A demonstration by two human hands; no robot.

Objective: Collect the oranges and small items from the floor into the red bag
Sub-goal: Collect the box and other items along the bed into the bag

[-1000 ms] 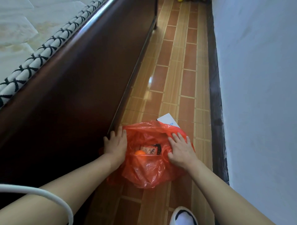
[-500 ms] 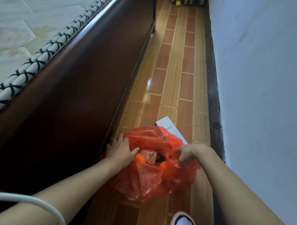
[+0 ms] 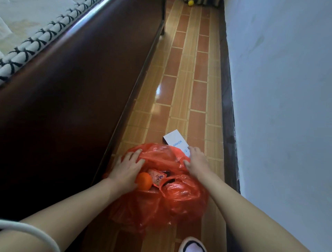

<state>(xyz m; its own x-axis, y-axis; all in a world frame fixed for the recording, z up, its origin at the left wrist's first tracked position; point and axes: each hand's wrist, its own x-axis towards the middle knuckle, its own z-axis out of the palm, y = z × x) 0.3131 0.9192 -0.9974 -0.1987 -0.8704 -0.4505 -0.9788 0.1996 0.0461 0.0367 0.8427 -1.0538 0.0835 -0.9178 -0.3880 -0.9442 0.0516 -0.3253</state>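
A red plastic bag (image 3: 179, 201) sits crumpled on the tiled floor between a bed and a wall. In its open mouth lie an orange (image 3: 143, 180) and a small red packet (image 3: 157, 177), with something dark behind them. My left hand (image 3: 125, 169) lies flat on the bag's left rim with its fingers spread over the plastic, the palm beside the orange. My right hand (image 3: 195, 160) reaches past the far rim, fingers lying over the near end of a white box (image 3: 175, 141) on the floor. That end of the box is hidden.
The dark wooden bed frame (image 3: 80, 99) runs along the left and a pale wall (image 3: 278, 108) with a dark baseboard (image 3: 227, 108) along the right, leaving a narrow floor strip. A small yellow fruit (image 3: 190, 2) lies at the far end. My white shoe (image 3: 192, 246) is below the bag.
My right hand let go of the bag's right rim and moved forward onto the white box. My left hand's fingers flattened over the bag's left rim. The orange shows more.
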